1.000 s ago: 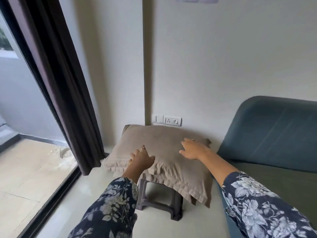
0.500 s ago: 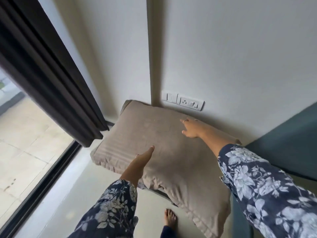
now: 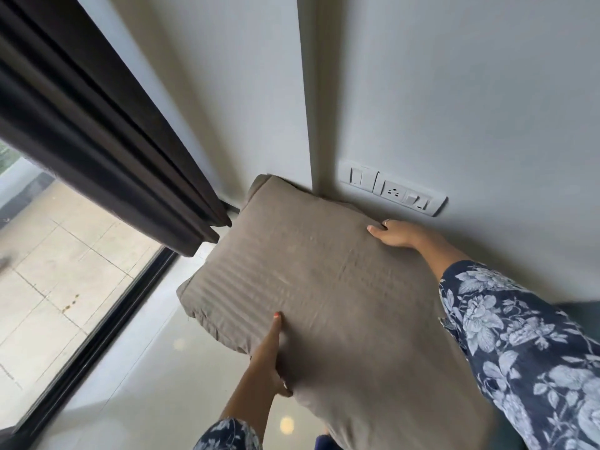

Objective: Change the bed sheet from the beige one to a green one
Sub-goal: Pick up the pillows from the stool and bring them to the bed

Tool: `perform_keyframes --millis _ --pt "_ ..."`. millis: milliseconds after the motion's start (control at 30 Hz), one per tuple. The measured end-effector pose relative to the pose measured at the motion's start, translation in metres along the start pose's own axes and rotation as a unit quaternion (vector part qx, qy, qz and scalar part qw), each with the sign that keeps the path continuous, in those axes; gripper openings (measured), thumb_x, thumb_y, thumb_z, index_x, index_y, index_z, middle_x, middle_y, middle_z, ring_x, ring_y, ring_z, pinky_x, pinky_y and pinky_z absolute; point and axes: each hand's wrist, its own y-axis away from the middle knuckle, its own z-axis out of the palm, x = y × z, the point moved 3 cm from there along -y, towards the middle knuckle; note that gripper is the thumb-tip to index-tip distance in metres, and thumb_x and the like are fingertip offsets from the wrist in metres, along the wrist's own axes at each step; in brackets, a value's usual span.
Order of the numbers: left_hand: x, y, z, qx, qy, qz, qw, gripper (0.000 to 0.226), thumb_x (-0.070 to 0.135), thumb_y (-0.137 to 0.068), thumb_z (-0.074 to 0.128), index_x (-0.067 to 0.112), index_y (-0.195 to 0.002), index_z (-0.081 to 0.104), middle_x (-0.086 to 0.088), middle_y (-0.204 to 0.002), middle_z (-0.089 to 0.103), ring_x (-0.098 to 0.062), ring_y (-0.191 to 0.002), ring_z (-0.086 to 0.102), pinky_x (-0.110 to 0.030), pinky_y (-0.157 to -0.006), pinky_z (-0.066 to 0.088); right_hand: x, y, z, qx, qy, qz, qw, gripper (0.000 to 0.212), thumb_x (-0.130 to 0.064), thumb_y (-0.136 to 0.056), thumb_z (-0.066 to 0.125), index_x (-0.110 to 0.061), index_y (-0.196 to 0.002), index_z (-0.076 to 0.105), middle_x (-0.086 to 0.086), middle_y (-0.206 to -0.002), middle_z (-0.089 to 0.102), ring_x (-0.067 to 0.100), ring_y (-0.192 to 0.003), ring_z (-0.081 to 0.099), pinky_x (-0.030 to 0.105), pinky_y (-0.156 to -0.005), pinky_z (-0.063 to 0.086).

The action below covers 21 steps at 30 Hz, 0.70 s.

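Pillow now off the stool, lifted near the wall; left hand grips its near edge, right hand its far edge. Step: clearing bedding. Next: set it aside

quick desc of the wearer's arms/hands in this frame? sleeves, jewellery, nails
Both arms wear long navy sleeves with a white floral print: left sleeve, right sleeve. The left hand shows an orange-red painted thumbnail and what may be a ring low down. The right hand wears a thin ring. No gloves or watch visible.
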Motion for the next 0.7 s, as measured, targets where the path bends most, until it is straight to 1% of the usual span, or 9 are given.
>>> perform_keyframes --millis 67,133,200,267,367,467,533,600,700 --pt "0.000 -0.004 -0.003 -0.015 0.004 0.007 1.000 0.110 0.060 -0.070 0.072 0.014 -0.151 0.014 -0.007 -0.158 0.017 -0.032 -0.145 0.016 -0.065 -0.109 0.019 0.001 -0.005 -0.001 0.007 -0.035 0.000 0.999 0.080 -0.065 -0.093 0.030 -0.008 -0.149 0.025 0.008 -0.157 0.024 0.024 -0.143 0.026 0.034 -0.112 0.024" --pt "0.004 -0.003 -0.009 -0.022 0.000 0.025 0.999 0.104 0.057 -0.068 0.075 0.014 -0.148 0.024 -0.007 -0.155 0.026 -0.029 -0.142 0.025 -0.062 -0.107 0.027 -0.004 0.000 -0.004 0.016 -0.078 0.002 0.997 0.081 -0.066 -0.092 0.034 -0.005 -0.145 0.033 0.011 -0.153 0.032 0.026 -0.139 0.033 0.034 -0.108 0.029" --pt "0.007 0.002 -0.016 -0.025 -0.018 0.047 0.998 0.105 0.056 -0.064 0.079 0.015 -0.146 0.027 -0.006 -0.153 0.031 -0.029 -0.139 0.030 -0.059 -0.103 0.033 -0.011 0.010 -0.009 0.032 -0.094 -0.003 0.995 0.079 -0.065 -0.091 0.039 -0.002 -0.140 0.041 0.013 -0.147 0.041 0.028 -0.134 0.041 0.033 -0.102 0.034" --pt "0.008 0.012 -0.023 -0.029 -0.033 0.063 0.997 0.105 0.053 -0.064 0.080 0.014 -0.146 0.027 -0.006 -0.152 0.031 -0.028 -0.138 0.031 -0.055 -0.098 0.036 -0.016 0.024 -0.014 0.062 -0.084 -0.017 0.994 0.069 -0.057 -0.093 0.043 0.000 -0.131 0.050 0.016 -0.139 0.050 0.030 -0.126 0.048 0.032 -0.095 0.038" --pt "0.009 0.030 -0.032 -0.051 -0.074 0.090 0.992 0.098 0.050 -0.067 0.081 0.013 -0.143 0.031 -0.007 -0.151 0.032 -0.030 -0.135 0.034 -0.053 -0.093 0.041 -0.023 0.049 -0.016 0.113 -0.090 -0.044 0.989 0.047 -0.041 -0.098 0.043 0.001 -0.107 0.061 0.019 -0.117 0.061 0.031 -0.112 0.057 0.031 -0.082 0.040" --pt "0.004 0.053 -0.041 -0.068 -0.112 0.120 0.984 0.082 0.046 -0.070 0.081 0.012 -0.131 0.038 -0.008 -0.149 0.034 -0.030 -0.129 0.039 -0.052 -0.091 0.044 -0.022 0.090 -0.017 0.156 -0.102 -0.055 0.981 0.037 -0.035 -0.100 0.043 -0.007 -0.078 0.055 0.015 -0.092 0.059 0.030 -0.095 0.059 0.028 -0.069 0.033" --pt "-0.006 0.068 -0.049 -0.083 -0.133 0.139 0.978 0.071 0.044 -0.071 0.080 0.013 -0.120 0.038 -0.010 -0.144 0.038 -0.029 -0.115 0.043 -0.050 -0.087 0.046 -0.014 0.124 -0.018 0.190 -0.120 -0.053 0.973 0.037 -0.034 -0.100 0.043 -0.007 -0.078 0.054 0.012 -0.084 0.055 0.028 -0.086 0.056 0.029 -0.067 0.033" --pt "-0.018 0.080 -0.059 -0.097 -0.159 0.165 0.969 0.072 0.043 -0.071 0.081 0.011 -0.120 0.039 -0.010 -0.134 0.044 -0.028 -0.107 0.045 -0.048 -0.083 0.046 -0.001 0.167 -0.014 0.230 -0.135 -0.044 0.963 0.037 -0.034 -0.100 0.044 -0.006 -0.080 0.056 0.012 -0.084 0.055 0.028 -0.084 0.055 0.029 -0.067 0.035" --pt "-0.039 0.100 -0.073 -0.104 -0.224 0.218 0.944 0.070 0.041 -0.074 0.079 0.007 -0.125 0.045 -0.008 -0.122 0.052 -0.029 -0.108 0.051 -0.044 -0.079 0.046 0.027 0.239 0.004 0.295 -0.164 -0.025 0.941 0.044 -0.035 -0.099 0.045 -0.013 -0.061 0.044 0.012 -0.077 0.054 0.027 -0.078 0.054 0.031 -0.062 0.032"
